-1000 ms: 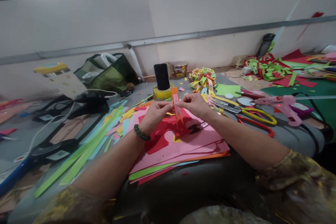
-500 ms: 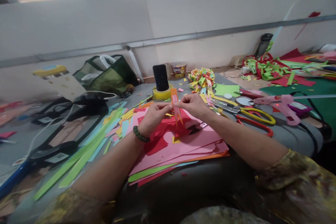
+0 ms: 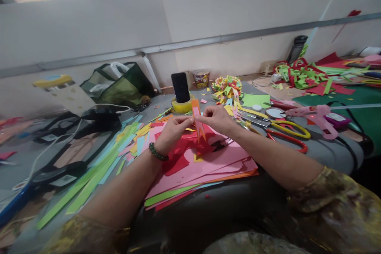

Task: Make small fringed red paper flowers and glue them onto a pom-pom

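An orange and pink paper strip point(image 3: 197, 117) with pointed lower ends is held upright between my two hands. My left hand point(image 3: 175, 130) pinches its left edge, a dark beaded bracelet on the wrist. From the right, my right hand point(image 3: 218, 119) pinches the same strip with thumb and fingers. Below them lie red paper pieces point(image 3: 178, 163) on a stack of pink sheets point(image 3: 208, 170), with green and orange sheets under it. A dark-tipped tool point(image 3: 220, 145) rests on the stack, partly beneath my right forearm.
Behind my hands a phone point(image 3: 180, 87) stands at a yellow tape roll point(image 3: 182, 106). Scissors point(image 3: 290, 129) and a pink glue gun point(image 3: 315, 116) lie right. Long green strips point(image 3: 86, 178) lie left. A ruffled paper ball point(image 3: 228, 87) and a cup point(image 3: 201, 78) stand behind.
The whole view has shifted slightly, so things appear a little further left. Both hands keep their pinch on the paper strip.
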### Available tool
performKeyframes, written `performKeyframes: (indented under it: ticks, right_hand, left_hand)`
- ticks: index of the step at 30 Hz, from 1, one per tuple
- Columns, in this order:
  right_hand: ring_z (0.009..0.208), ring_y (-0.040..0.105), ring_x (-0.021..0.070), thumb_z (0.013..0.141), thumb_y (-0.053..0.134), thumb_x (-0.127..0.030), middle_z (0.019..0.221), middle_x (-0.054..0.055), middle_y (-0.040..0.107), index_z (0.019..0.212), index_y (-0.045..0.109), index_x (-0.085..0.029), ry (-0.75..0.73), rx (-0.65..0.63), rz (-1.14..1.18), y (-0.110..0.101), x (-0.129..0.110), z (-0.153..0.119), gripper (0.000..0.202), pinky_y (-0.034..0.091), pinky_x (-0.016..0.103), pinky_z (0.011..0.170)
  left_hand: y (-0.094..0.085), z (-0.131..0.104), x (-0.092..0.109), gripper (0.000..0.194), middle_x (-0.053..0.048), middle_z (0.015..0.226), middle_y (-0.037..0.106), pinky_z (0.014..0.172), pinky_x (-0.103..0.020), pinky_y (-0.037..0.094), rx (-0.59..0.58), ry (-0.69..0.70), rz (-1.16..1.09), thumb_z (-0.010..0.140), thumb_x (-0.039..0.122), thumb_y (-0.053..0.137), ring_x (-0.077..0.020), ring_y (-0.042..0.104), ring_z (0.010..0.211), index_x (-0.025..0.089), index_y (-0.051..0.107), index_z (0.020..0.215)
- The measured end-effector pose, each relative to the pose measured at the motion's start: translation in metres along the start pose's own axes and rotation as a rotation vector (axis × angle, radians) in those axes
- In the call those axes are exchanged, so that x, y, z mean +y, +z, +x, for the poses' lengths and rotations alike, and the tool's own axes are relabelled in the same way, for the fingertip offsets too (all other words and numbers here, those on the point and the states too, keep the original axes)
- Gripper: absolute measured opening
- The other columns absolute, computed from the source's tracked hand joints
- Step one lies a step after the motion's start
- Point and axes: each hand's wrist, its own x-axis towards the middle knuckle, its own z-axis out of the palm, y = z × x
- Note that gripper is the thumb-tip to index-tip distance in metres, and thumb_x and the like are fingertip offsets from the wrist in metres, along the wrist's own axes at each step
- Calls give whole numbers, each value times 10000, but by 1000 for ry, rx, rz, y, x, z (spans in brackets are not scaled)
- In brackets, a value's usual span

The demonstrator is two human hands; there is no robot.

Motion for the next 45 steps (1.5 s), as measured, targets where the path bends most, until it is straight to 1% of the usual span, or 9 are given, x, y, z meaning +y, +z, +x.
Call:
performKeyframes:
  ticks: [4, 7, 10, 13, 15, 18, 29, 35, 45]
  right_hand:
    - [543, 405, 94, 679, 642, -426, 551, -61, 466, 555, 435, -204, -30, 46, 24, 1, 3, 1, 328, 280, 251, 536]
    - [580, 441, 104, 664, 657, -427, 605, -57, 498, 628, 465, -205, -24, 79, 128, 1, 4, 3, 296, 322, 246, 554]
    - [587, 486, 108, 634, 693, -319, 622, -54, 536, 711, 519, -195, 116, -18, 238, -1, -1, 4, 227, 365, 231, 542]
    - [537, 505, 95, 667, 656, -180, 574, -58, 545, 718, 549, -182, 253, -143, 314, -3, -9, 4, 118, 367, 206, 496]
    - [516, 518, 89, 692, 636, -127, 543, -59, 550, 700, 558, -179, 309, -177, 349, -5, -12, 4, 94, 362, 191, 471]
    - [511, 542, 86, 701, 652, -94, 521, -57, 567, 665, 568, -177, 349, -184, 371, -6, -14, 4, 124, 375, 176, 461]
    - [471, 533, 74, 719, 670, -69, 496, -54, 578, 602, 558, -170, 371, -172, 466, -3, -13, 3, 190, 418, 181, 471]
    - [485, 540, 80, 656, 702, -30, 504, -56, 582, 623, 562, -172, 363, -180, 508, -1, -9, 4, 202, 416, 176, 454]
    - [485, 568, 83, 609, 750, -24, 500, -54, 606, 650, 541, -174, 355, -225, 611, 2, 0, 7, 261, 445, 184, 487]
  left_hand:
    - [0, -1, 0, 318, -48, 704, 711, 707, -305, 515, -8, -9, -22, 599, 484, 741, -172, 619, 689, 174, 741, 670]
    - [0, -1, -1, 327, -51, 722, 716, 692, -292, 511, -6, -18, -26, 602, 485, 743, -167, 617, 688, 169, 747, 689]
    - [-1, -1, -1, 359, -55, 738, 720, 688, -290, 508, -5, -24, -22, 587, 501, 757, -175, 626, 703, 164, 752, 712]
    - [0, -1, 0, 381, -55, 745, 720, 716, -306, 513, -8, -26, -32, 577, 513, 761, -185, 631, 724, 159, 752, 720]
    - [0, -2, 2, 368, -48, 732, 713, 727, -305, 510, -2, -22, -34, 586, 506, 749, -179, 624, 727, 159, 750, 708]
    - [0, -2, 3, 336, -30, 700, 686, 667, -270, 488, 31, -16, -3, 601, 489, 731, -148, 584, 680, 164, 746, 686]
    - [0, -3, 2, 309, -23, 688, 651, 590, -238, 457, 39, 10, 72, 609, 464, 688, -133, 536, 650, 165, 739, 668]
    - [1, -2, 1, 295, 8, 601, 568, 547, -223, 426, 22, 12, 69, 619, 453, 670, -102, 475, 577, 161, 671, 585]
    - [1, -1, 2, 289, 14, 584, 543, 545, -220, 413, -3, 3, 77, 621, 443, 648, -94, 456, 565, 160, 637, 564]
